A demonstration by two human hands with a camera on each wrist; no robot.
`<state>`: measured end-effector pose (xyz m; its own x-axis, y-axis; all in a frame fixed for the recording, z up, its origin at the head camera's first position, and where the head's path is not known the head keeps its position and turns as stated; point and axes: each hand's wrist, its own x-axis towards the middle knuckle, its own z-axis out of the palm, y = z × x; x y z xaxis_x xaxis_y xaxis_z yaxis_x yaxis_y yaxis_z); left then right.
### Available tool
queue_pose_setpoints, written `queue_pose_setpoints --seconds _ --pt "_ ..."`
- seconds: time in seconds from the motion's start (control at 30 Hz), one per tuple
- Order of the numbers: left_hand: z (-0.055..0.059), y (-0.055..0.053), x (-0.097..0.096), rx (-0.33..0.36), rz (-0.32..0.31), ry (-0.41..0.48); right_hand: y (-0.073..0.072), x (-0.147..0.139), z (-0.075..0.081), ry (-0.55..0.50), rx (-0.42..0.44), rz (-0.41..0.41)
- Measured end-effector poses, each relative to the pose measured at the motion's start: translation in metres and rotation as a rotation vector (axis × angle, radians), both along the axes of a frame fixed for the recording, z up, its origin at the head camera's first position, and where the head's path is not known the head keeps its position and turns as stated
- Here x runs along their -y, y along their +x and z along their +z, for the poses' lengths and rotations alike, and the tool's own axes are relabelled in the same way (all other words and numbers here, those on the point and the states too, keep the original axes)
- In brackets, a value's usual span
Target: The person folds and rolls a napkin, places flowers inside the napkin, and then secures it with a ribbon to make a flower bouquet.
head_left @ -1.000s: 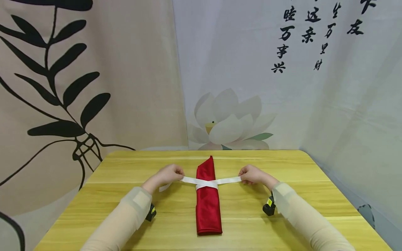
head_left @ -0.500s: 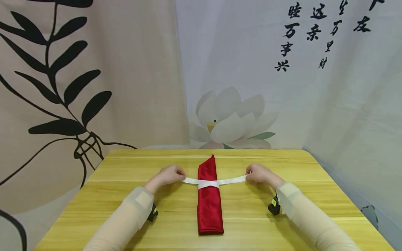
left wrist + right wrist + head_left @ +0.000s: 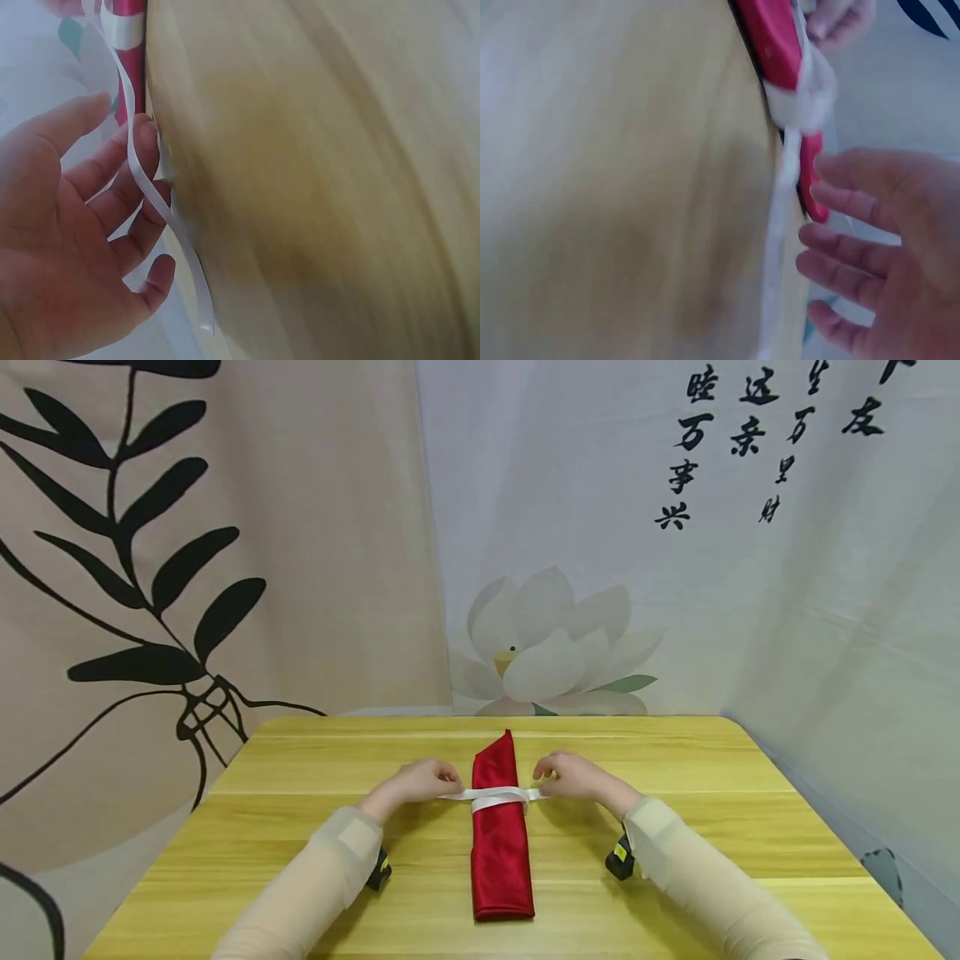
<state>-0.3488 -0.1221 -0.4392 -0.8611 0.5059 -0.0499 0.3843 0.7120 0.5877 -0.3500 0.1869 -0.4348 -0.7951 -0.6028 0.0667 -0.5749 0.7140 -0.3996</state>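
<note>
A long folded bundle of shiny red cloth (image 3: 502, 868) lies on the table with a white ribbon (image 3: 495, 802) wrapped round its upper half. To its left is my left hand (image 3: 427, 779), fingers loosely bent and thumb apart. The ribbon's left tail (image 3: 187, 259) runs across those fingers without being pinched. On the bundle's other side, my right hand (image 3: 577, 777) has its fingers spread and slightly bent, holding nothing. In the right wrist view the right tail (image 3: 778, 217) hangs beside the fingertips, a little blurred.
The wooden table (image 3: 300, 852) extends round the bundle on all sides. Behind it hang cloth backdrops (image 3: 337, 568) with a printed plant, a lotus and writing. A small black device (image 3: 620, 858) is strapped at my right wrist.
Both hands have moved inward toward the bundle from where they held the ribbon's ends stretched apart. They have let go of the tails, which now lie slack.
</note>
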Motion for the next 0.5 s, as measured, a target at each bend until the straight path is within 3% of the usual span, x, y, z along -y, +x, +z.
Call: queue_pose_setpoints --seconds 0.13,0.33,0.5 --pt "-0.002 0.001 -0.012 -0.04 -0.019 -0.038 0.003 0.016 -0.008 -0.075 0.049 0.088" --pt "-0.002 0.005 -0.03 -0.135 -0.031 -0.03 0.005 0.031 -0.012 -0.14 0.074 0.065" --pt "-0.002 0.004 -0.041 -0.168 -0.097 -0.006 0.003 0.038 -0.017 -0.161 0.092 0.062"
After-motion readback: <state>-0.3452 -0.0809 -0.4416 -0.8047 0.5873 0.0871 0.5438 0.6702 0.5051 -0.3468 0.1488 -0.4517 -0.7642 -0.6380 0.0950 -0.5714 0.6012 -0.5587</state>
